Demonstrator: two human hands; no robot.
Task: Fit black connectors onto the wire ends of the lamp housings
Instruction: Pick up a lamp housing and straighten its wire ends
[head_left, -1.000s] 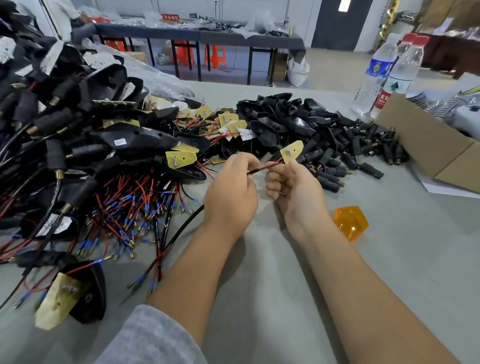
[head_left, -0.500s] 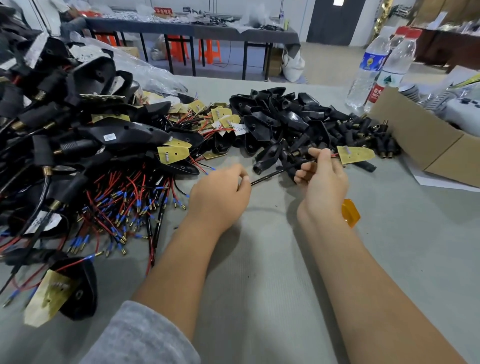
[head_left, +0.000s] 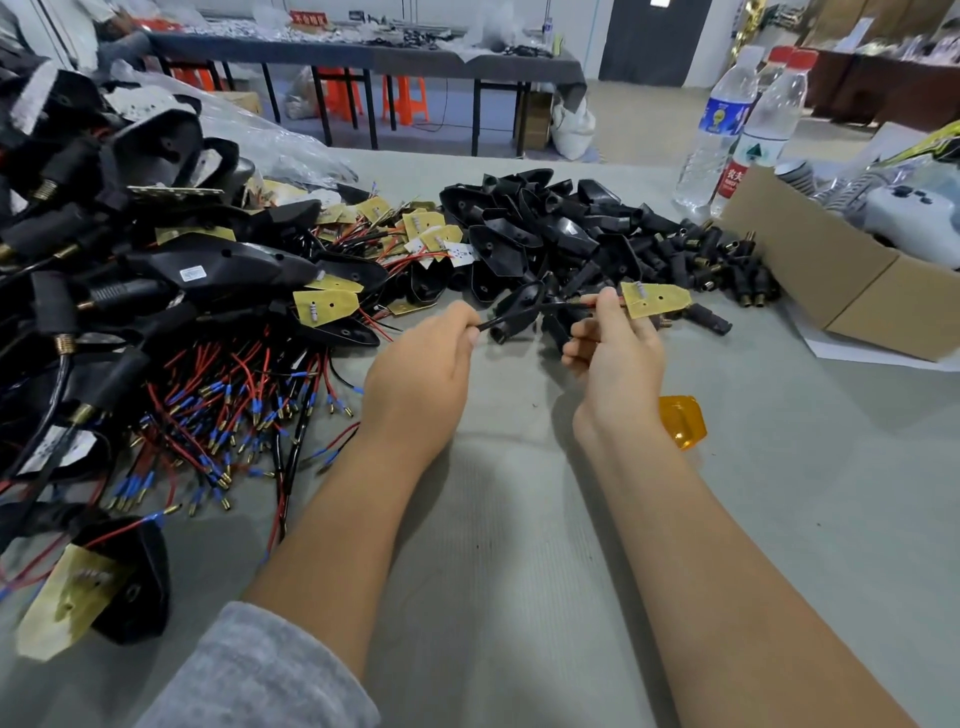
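Note:
My left hand (head_left: 421, 374) pinches the end of a black sheathed wire (head_left: 488, 324) above the grey table (head_left: 519, 545). My right hand (head_left: 615, 353) pinches the same wire near a small yellow circuit board (head_left: 655, 300) fixed to it. A black lamp housing shell (head_left: 519, 306) hangs on the wire between my hands. Behind them lies a heap of empty black housings (head_left: 545, 228), and to its right a pile of black connectors (head_left: 722, 260). Assembled housings with red and black wires (head_left: 218, 410) are heaped at the left.
An amber lens (head_left: 681, 422) lies by my right wrist. An open cardboard box (head_left: 857, 291) and two water bottles (head_left: 737, 119) stand at the right. One housing with a yellow board (head_left: 98, 592) lies at the near left. More tables stand behind.
My right hand carried the board and wire from beside the left hand out to the right. A black housing shell now hangs on the wire between my hands.

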